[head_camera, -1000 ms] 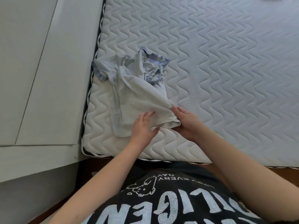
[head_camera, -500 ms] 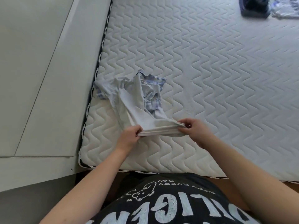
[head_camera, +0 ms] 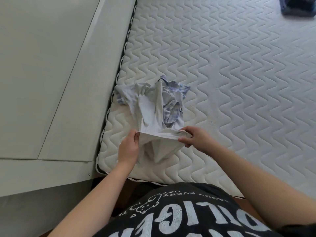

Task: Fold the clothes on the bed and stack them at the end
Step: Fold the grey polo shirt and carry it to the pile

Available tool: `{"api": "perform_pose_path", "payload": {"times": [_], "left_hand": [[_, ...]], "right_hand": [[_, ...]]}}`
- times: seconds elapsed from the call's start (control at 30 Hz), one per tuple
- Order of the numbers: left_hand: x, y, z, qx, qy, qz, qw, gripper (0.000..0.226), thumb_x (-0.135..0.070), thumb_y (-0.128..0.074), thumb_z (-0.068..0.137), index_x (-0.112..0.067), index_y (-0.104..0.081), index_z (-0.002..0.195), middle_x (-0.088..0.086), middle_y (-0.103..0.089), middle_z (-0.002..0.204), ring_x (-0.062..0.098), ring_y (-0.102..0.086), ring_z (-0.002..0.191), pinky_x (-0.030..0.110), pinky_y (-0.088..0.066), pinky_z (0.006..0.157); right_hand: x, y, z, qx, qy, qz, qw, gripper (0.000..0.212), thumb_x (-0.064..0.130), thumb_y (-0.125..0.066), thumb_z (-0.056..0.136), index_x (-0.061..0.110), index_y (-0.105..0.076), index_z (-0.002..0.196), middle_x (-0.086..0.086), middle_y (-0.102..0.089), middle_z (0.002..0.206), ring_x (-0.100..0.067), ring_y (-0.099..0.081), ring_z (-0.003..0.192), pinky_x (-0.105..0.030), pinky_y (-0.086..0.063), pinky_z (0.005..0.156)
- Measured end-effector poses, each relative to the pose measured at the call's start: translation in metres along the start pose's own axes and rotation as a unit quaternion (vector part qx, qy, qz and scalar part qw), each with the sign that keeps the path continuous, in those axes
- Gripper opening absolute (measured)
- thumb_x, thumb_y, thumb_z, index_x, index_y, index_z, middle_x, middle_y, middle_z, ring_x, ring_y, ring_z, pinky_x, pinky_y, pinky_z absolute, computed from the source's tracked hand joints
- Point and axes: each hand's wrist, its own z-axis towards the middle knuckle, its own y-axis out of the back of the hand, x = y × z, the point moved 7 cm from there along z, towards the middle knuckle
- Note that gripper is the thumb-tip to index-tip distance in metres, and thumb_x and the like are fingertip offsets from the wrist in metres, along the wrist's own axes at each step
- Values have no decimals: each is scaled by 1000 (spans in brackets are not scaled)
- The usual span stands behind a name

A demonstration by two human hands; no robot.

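Note:
A crumpled pale grey shirt [head_camera: 150, 108] with blue plaid collar and cuffs lies near the left edge of the quilted white mattress [head_camera: 230, 82]. My left hand [head_camera: 129, 146] pinches the left corner of its near hem. My right hand [head_camera: 193, 138] grips the right corner. The hem is stretched taut between both hands and lifted off the mattress, and a fold of cloth hangs below it. The collar end still rests bunched on the bed.
A pale wall or panel [head_camera: 51, 74] runs along the mattress's left side. A dark blue garment [head_camera: 298, 6] sits at the far right corner of the bed. The mattress's near edge is against my body.
Both hands went from pressing the shirt's hem on the mattress to pinching its two corners, then lifted and pulled it taut toward me. The view shifted, bringing the dark garment into sight.

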Motion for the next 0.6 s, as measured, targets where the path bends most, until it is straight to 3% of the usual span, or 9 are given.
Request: {"api": "perform_pose_path", "payload": {"times": [0.07, 0.13, 0.23, 0.3, 0.33, 0.4, 0.5, 0.6], "left_hand": [[-2, 1, 2, 9, -13, -8, 1000, 32, -48, -37, 100, -20, -47, 87, -7, -52, 67, 21, -55, 66, 38, -40, 57], [-4, 1, 4, 34, -45, -3, 998, 30, -46, -51, 96, -16, -51, 91, -7, -52, 69, 17, -51, 66, 35, -37, 57], [-2, -7, 10, 112, -91, 52, 988, 30, -24, -76, 85, -10, -59, 106, 0, -54, 94, 20, -53, 82, 35, -43, 70], [2, -10, 10, 133, -116, 101, 979, 29, -2, -71, 83, -9, -62, 111, 7, -53, 101, 27, -55, 88, 37, -45, 76], [6, -10, 9, 130, -109, 119, 978, 32, 7, -64, 82, -7, -63, 111, 10, -54, 103, 30, -55, 91, 37, -45, 77], [19, -7, 10, 107, -65, 132, 983, 35, 12, -56, 81, -5, -66, 110, 13, -55, 106, 31, -55, 94, 35, -43, 78], [34, -1, 7, 53, 25, 114, 992, 26, 2, -55, 88, -8, -67, 108, 9, -59, 108, 26, -57, 94, 32, -41, 74], [44, -1, -2, -2, 114, 72, 991, 17, -11, -54, 93, -26, -62, 92, -7, -61, 86, 18, -54, 78, 28, -36, 58]], "right_hand": [[1, 1, 2, 16, 13, -61, 998, 23, 29, -79, 82, 31, -67, 101, 1, -72, 71, -8, -68, 62, -22, -54, 68], [0, 4, 2, 21, 21, -127, 991, 27, 27, -77, 83, 26, -67, 108, 1, -71, 80, -11, -68, 69, -29, -54, 76], [-4, 12, 0, 23, 32, -233, 972, 22, 23, -69, 90, 17, -68, 111, -3, -69, 91, -22, -62, 87, -33, -48, 78], [-10, 20, -3, 13, 34, -271, 962, 11, 19, -61, 95, 9, -66, 96, -6, -65, 83, -29, -58, 87, -32, -35, 67], [-15, 24, -4, 0, 29, -273, 962, 13, 17, -56, 97, 8, -63, 90, -7, -63, 80, -30, -57, 85, -31, -30, 65], [-23, 33, -9, -35, 31, -277, 960, 17, 13, -49, 99, 11, -66, 100, -10, -65, 90, -30, -58, 91, -32, -33, 68], [-32, 41, -15, -64, 33, -270, 960, 26, 10, -44, 98, 17, -63, 114, -9, -65, 101, -29, -57, 94, -33, -38, 72], [-39, 47, -18, -84, -5, -190, 978, 17, 19, -42, 102, 13, -57, 96, -8, -59, 89, -27, -53, 85, -33, -29, 65]]}}
